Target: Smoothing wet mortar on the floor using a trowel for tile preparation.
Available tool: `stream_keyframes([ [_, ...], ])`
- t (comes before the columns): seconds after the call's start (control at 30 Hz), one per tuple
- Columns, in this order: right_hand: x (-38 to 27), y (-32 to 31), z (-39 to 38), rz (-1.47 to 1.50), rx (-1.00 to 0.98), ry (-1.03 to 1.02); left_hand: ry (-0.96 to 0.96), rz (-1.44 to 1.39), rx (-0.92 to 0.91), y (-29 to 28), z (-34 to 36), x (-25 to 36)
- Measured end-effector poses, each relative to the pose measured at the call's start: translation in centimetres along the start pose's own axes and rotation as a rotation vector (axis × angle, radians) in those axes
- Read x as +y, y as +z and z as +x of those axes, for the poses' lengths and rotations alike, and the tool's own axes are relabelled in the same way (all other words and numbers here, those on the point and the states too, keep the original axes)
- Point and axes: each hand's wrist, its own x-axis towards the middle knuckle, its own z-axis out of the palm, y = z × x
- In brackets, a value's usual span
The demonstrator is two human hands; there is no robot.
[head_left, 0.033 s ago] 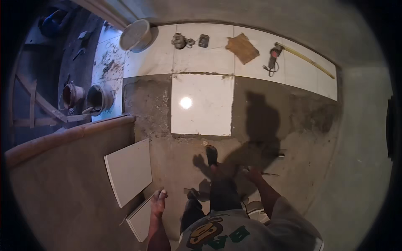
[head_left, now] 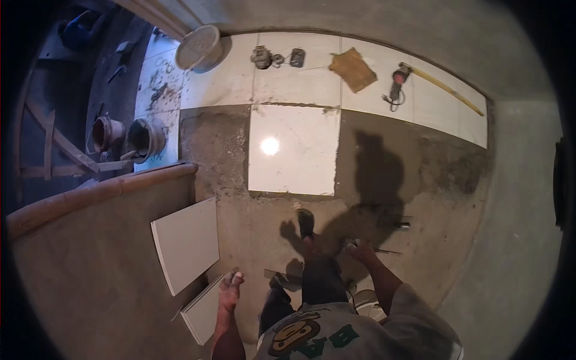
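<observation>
My left hand [head_left: 230, 283] hangs beside the lower leaning tiles [head_left: 201, 312], its fingers loosely bent and a little apart, with nothing visible in them. My right hand [head_left: 358, 249] hovers in front of my right thigh, fingers bent and spread, and I see nothing held there. Ahead of my foot, one large white tile [head_left: 292, 162] lies on grey mortar [head_left: 375, 162], against a row of laid white tiles [head_left: 234, 72]. More white tiles [head_left: 186, 246] lean on the low wall at left. A flat grey blade [head_left: 277, 276] partly shows behind my leg.
Along the far tiles are a bucket [head_left: 199, 49], small dark devices [head_left: 261, 57], brown cardboard [head_left: 353, 70], a corded power tool [head_left: 397, 83] and a yellow level [head_left: 447, 90]. Two dirty buckets [head_left: 144, 141] stand left. A pale container [head_left: 371, 306] sits beside my right leg.
The view has shifted slightly, so the scene sits a little farther right. My right hand has moved a little, with its fingers now showing more clearly. The tiles and tools stay in place.
</observation>
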Motion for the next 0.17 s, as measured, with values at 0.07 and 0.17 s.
stream_keyframes([
  [0.07, 0.3, 0.7, 1.5, -0.015, -0.036, -0.103, -0.021, 0.104, -0.062, 1.1, 0.0, 1.0],
  [0.17, 0.1, 1.8, 2.7, -0.033, 0.019, -0.194, -0.133, 0.146, -0.113, 1.3, 0.1, 0.0],
])
